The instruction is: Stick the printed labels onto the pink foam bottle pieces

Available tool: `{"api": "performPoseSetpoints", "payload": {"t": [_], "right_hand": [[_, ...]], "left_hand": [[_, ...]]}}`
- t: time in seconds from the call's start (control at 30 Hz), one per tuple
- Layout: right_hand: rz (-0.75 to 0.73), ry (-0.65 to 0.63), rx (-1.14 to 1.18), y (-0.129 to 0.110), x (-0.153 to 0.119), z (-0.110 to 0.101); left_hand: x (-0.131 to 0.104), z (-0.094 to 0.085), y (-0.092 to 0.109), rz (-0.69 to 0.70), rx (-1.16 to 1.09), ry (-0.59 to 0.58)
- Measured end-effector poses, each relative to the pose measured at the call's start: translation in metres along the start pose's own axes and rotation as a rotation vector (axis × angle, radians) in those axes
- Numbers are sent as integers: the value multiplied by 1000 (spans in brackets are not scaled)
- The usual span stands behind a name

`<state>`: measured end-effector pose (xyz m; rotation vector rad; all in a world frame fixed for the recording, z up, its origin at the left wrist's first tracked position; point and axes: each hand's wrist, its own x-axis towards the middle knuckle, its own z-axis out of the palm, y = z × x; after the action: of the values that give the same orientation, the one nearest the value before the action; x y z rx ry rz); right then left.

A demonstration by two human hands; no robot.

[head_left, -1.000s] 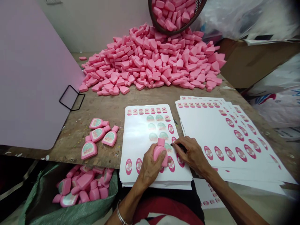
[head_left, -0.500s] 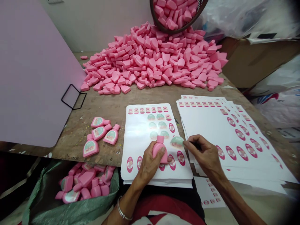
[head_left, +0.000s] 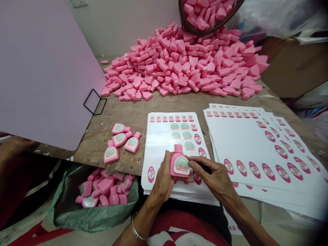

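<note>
My left hand (head_left: 164,179) is closed around a small pink bottle (head_left: 177,148), holding it upright, cap up, over a stack of sticker sheets. A green and white sticker (head_left: 182,166) now lies against the bottle's front face. My right hand (head_left: 214,174) has its thumb and index finger at the sticker's right edge, pinched there against the bottle. Beneath both hands is the sticker sheet (head_left: 160,147), with green half-round labels, pink ovals and a row of small labels along its top. Several labelled bottles (head_left: 132,144) lie left of the sheet.
A big heap of pink bottles (head_left: 179,68) covers the table's back, below a tipped brown basket (head_left: 180,15). More sticker sheets (head_left: 235,133) lie at right. A pink board (head_left: 51,75) stands left, near another person's hand (head_left: 15,145). A green sack (head_left: 97,217) holds bottles below.
My right hand has moved left, bringing the sticker from beside the bottle onto its front. My left hand has turned the bottle slightly. Another person's hand has appeared at the left.
</note>
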<state>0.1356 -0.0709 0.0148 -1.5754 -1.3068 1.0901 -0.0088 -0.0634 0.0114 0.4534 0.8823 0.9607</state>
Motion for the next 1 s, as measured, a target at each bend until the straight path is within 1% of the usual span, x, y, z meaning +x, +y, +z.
{"api": "performPoseSetpoints", "payload": {"t": [0.37, 0.7, 0.77, 0.87, 0.93, 1.0], "right_hand": [[-81, 28, -78, -2, 0, 3], [-120, 57, -111, -8, -1, 6], [-129, 60, -113, -9, 0, 7], [-141, 59, -109, -12, 0, 8], [-155, 56, -107, -13, -1, 9], [-172, 54, -115, -14, -1, 10]], "left_hand": [[-2, -1, 3, 0, 9, -19], [-5, -4, 4, 1, 60, 92], [-5, -5, 5, 14, 68, 71], [-7, -6, 9, 58, 92, -24], [-9, -6, 13, 89, 147, -82], [-11, -6, 17, 112, 218, -112]]}}
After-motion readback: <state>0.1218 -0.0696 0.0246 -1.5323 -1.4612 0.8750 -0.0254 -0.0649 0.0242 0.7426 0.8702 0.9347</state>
